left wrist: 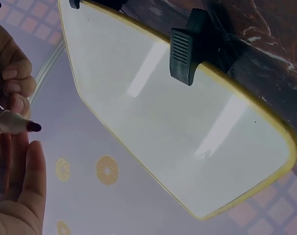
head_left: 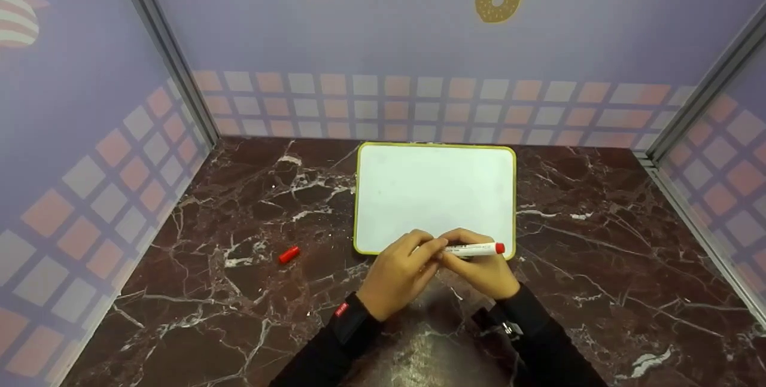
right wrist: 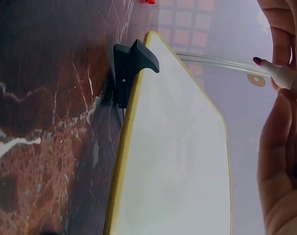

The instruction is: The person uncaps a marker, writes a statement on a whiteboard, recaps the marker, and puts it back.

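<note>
Both hands meet at the near edge of a small whiteboard with a yellow rim. Between them is an uncapped white marker, its red end pointing right in the head view. My right hand grips it, the barrel passing between thumb and index finger. From the left, my left hand pinches its front part, fingertips against those of the right. The dark marker tip shows bare in the left wrist view, and also in the right wrist view. On the table, left of the board, lies a red cap.
Black clips hold the board's near edge above the dark marbled table. Behind the board rises a patterned wall; side panels stand left and right, with metal posts in the corners.
</note>
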`<state>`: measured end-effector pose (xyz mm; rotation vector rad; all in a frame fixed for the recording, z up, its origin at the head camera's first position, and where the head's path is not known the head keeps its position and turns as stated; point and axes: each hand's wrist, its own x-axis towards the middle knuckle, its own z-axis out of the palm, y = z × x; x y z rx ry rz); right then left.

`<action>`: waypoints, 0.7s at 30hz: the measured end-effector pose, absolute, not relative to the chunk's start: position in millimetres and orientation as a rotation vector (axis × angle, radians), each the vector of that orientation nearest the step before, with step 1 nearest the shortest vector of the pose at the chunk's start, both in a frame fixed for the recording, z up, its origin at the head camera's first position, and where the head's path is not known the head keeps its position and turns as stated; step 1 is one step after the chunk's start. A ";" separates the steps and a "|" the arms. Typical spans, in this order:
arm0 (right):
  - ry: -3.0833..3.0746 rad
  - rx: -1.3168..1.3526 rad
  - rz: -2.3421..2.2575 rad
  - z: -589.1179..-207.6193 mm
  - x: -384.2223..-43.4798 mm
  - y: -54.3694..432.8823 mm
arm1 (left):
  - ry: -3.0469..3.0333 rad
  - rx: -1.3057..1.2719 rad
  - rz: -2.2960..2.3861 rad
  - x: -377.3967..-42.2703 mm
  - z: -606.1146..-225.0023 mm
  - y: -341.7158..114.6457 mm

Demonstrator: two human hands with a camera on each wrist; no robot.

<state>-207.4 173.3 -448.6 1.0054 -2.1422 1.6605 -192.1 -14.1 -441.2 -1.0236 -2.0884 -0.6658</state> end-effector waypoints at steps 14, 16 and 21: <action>-2.086 0.887 1.699 -443.6 -212.9 189.5 | -2.193 -0.793 -0.946 -224.9 -438.6 -58.8; -2.074 0.859 1.675 -442.5 -213.9 192.5 | -2.244 -0.715 -0.996 -229.9 -440.6 -67.5; -2.032 0.824 1.665 -442.7 -215.9 199.5 | -2.417 -0.542 -1.079 -240.0 -447.8 -83.3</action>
